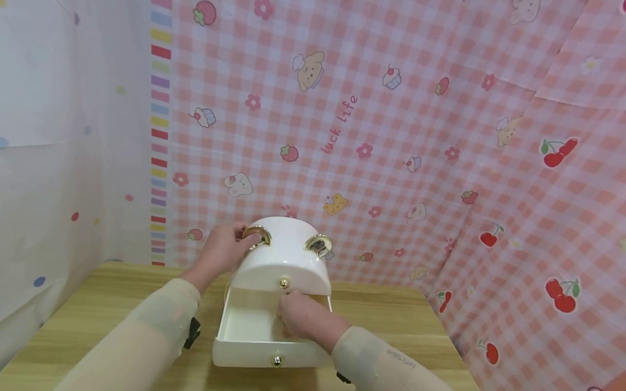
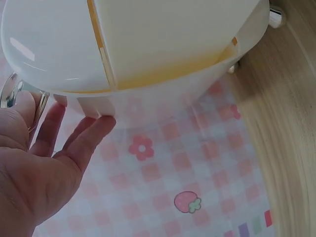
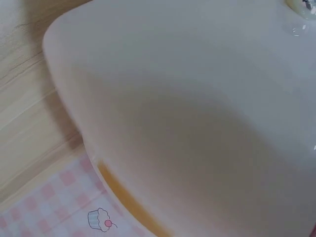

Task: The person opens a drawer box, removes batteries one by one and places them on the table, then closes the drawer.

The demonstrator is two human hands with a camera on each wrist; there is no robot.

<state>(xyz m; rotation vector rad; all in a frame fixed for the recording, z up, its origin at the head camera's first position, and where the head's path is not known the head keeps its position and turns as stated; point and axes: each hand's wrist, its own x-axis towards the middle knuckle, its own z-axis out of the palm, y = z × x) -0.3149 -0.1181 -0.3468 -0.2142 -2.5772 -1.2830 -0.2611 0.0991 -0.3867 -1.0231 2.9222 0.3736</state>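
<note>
A glossy white storage box (image 1: pixel 280 255) with two gold-rimmed ears stands on the table, its lower drawer (image 1: pixel 251 320) pulled out. My left hand (image 1: pixel 222 248) grips the left ear (image 1: pixel 259 234). In the left wrist view, the thumb lies against that ear (image 2: pixel 41 108) and other fingertips touch the box's side. My right hand (image 1: pixel 308 317) reaches into the drawer with bent fingers. Its fingertips are mostly hidden, and I cannot tell whether they hold anything. The right wrist view is filled by the white drawer front (image 3: pixel 163 98), with no hand visible.
The right ear (image 1: pixel 319 246) stands free of both hands. Gold knobs mark the upper front (image 1: pixel 284 282) and the drawer front (image 1: pixel 277 360). Wood-grain table (image 1: pixel 391 320) surrounds the box. A pink checked cloth (image 1: pixel 367 190) hangs close behind and on the right, a white one (image 1: pixel 54 163) on the left.
</note>
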